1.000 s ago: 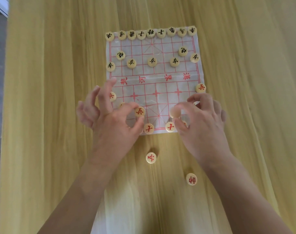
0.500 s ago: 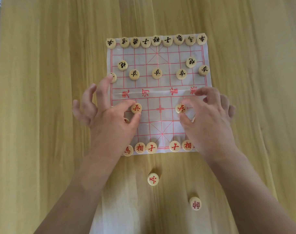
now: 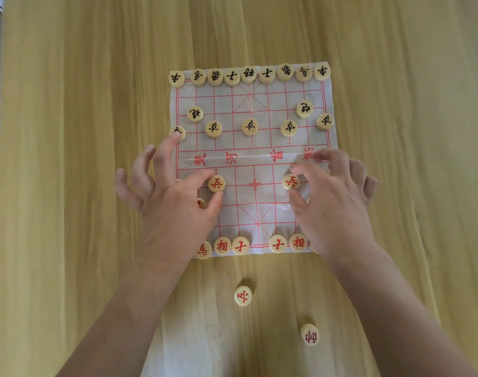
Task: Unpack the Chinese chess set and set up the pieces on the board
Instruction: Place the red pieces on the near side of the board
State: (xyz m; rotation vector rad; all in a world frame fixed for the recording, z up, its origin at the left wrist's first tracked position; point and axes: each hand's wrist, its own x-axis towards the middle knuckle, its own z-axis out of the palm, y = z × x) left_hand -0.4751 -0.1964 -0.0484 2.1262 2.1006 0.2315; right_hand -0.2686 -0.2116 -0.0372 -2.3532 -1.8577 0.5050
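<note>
Fingers first: the left hand (image 3: 175, 210) pinches a red soldier (image 3: 216, 183) between thumb and forefinger, its other fingers fanned wide toward ten o'clock, and the right hand (image 3: 334, 202) pinches a second red soldier (image 3: 291, 182) the same way, its remaining fingers loosely curled. Both discs sit on the board (image 3: 253, 164) just on the near side of the river lettering, flanking the bare cross mark (image 3: 254, 184) at the centre of that row. To do this step well, each soldier should be slid until its middle covers a line crossing, then released by lifting the fingers straight up, so the thin sheet does not ripple and shift the back-row pieces at six o'clock. The left middle fingertip lies close to a black piece (image 3: 177, 131) at the board's nine o'clock edge; whether it touches is unclear from here, so that finger deserves care. Two red pieces wait on the table (image 3: 69, 186) off the board, a loose soldier (image 3: 243, 296) at six o'clock and a general (image 3: 309, 334) at five, presumably bound for the centre cross and the back-row gap.
</note>
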